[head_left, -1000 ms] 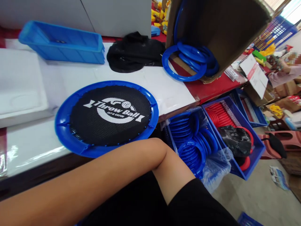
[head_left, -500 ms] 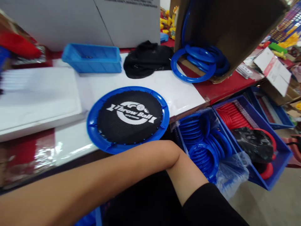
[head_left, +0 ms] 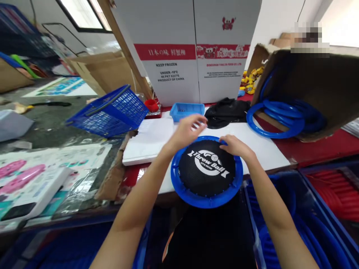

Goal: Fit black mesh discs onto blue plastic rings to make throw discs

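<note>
One disc [head_left: 206,173], face up, lettering [head_left: 208,162] slanting down rightward.

- Disc [head_left: 206,168]: rim solid blue; mesh black, bearing a white "Throw Ball" emblem.
- Tray [head_left: 186,112]: light blue.
- Cloth [head_left: 228,112]: black.
- Box [head_left: 179,89]: pale grey, crossed by a red band with white characters; black and red lettering below; red crab mark above, on the right panel.
- Carton [head_left: 255,59]: brown.
- Carton rings [head_left: 283,110]: glossy blue.
- Crate rings [head_left: 333,190], far right: red.
- Basket [head_left: 123,112]: blue, lattice pattern.
- Cup [head_left: 151,105]: red.
- Slab [head_left: 148,149]: white.
- Tabletop [head_left: 314,149]: red; sheet [head_left: 269,153] on it white.
- Pieces [head_left: 251,84]: mainly yellow.
- Left-hand print [head_left: 84,160]: white ground, pink and teal figures.
</note>
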`<action>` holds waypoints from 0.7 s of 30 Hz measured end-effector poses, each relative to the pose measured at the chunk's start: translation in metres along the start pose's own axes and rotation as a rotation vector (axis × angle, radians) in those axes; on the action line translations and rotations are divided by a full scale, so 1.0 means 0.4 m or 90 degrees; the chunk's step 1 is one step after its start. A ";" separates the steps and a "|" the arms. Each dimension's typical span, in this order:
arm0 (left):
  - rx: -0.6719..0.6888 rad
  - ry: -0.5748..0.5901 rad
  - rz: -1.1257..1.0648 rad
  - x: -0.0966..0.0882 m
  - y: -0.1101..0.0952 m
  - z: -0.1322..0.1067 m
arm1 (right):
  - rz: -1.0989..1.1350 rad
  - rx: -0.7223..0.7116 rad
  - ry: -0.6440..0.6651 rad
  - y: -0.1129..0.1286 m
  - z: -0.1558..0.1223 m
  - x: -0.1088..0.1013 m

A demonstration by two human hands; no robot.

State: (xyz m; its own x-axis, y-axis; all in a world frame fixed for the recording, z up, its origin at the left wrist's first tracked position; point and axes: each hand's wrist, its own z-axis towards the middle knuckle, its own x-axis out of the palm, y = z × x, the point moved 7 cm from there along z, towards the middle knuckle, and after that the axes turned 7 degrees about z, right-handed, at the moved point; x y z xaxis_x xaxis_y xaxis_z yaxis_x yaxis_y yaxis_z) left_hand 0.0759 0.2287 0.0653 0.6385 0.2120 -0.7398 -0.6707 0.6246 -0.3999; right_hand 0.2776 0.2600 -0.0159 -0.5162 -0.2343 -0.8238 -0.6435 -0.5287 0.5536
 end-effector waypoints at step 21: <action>0.093 0.415 0.151 0.286 0.015 -0.186 | -0.203 0.310 -0.397 -0.399 0.055 -0.167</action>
State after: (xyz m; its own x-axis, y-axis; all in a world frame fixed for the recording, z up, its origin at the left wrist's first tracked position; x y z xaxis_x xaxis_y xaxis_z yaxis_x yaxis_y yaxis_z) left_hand 0.1169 0.2010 -0.0622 0.0941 -0.1101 -0.9895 -0.6775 0.7212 -0.1447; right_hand 0.4022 0.3779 -0.0466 -0.3936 0.4346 -0.8101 -0.9086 -0.0497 0.4148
